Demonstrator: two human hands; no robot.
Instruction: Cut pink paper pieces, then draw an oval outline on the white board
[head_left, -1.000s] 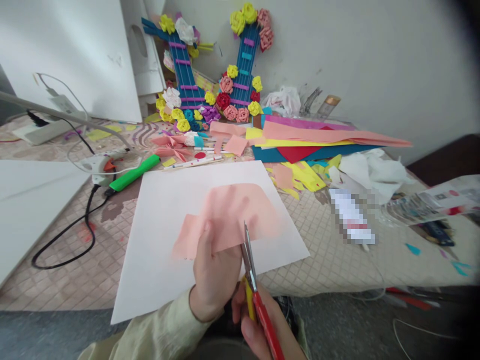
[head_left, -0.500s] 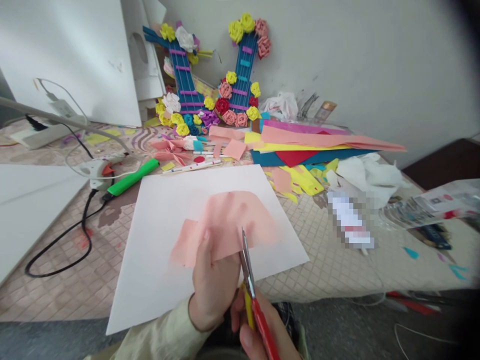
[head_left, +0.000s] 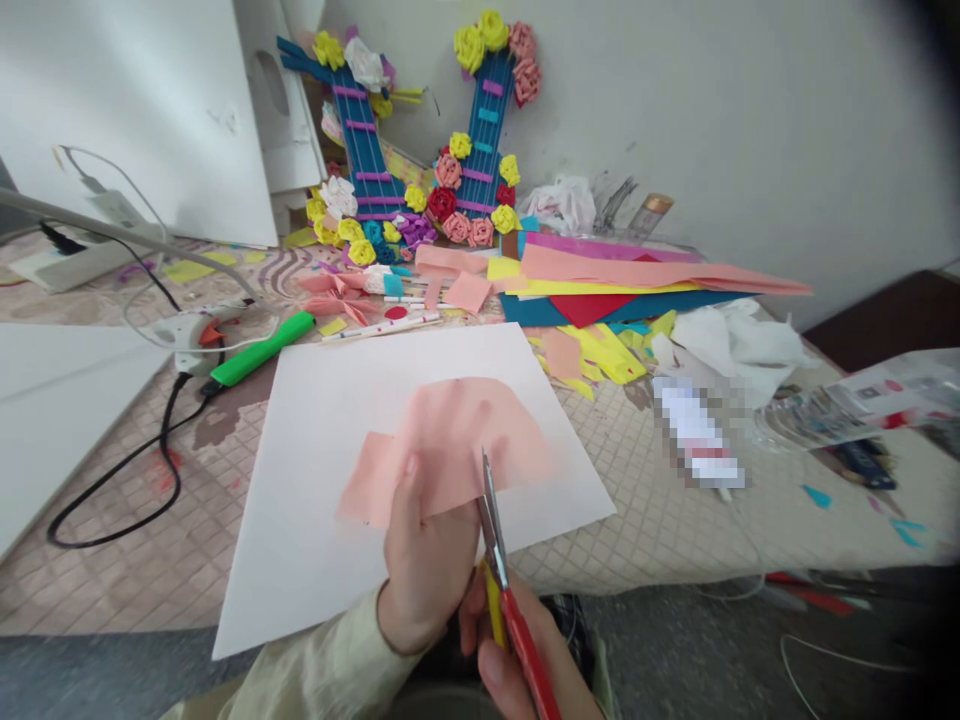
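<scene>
My left hand [head_left: 427,570] grips a rounded piece of pink paper [head_left: 450,440], thumb on top and the other fingers hidden behind it. That paper is held over a white board [head_left: 300,590] lying on the table. In my right hand [head_left: 517,650] is a pair of scissors [head_left: 493,525] with one red and one yellow handle. Its blades point upward, the tip overlapping the lower edge of the pink paper in view; whether they touch it I cannot tell.
Behind the board stand two blue paper guitars [head_left: 491,130] decked with paper roses. Coloured paper sheets [head_left: 600,265] and yellow scraps [head_left: 615,355] lie at the back right. To the left are a glue gun [head_left: 191,335], a green stick [head_left: 262,350] and a power strip [head_left: 75,260]. A plastic bottle [head_left: 862,400] lies right.
The view has shifted slightly, so the table and its things sit a little higher and further left. Both hands keep their hold on the pink paper and the scissors, nearly still.
</scene>
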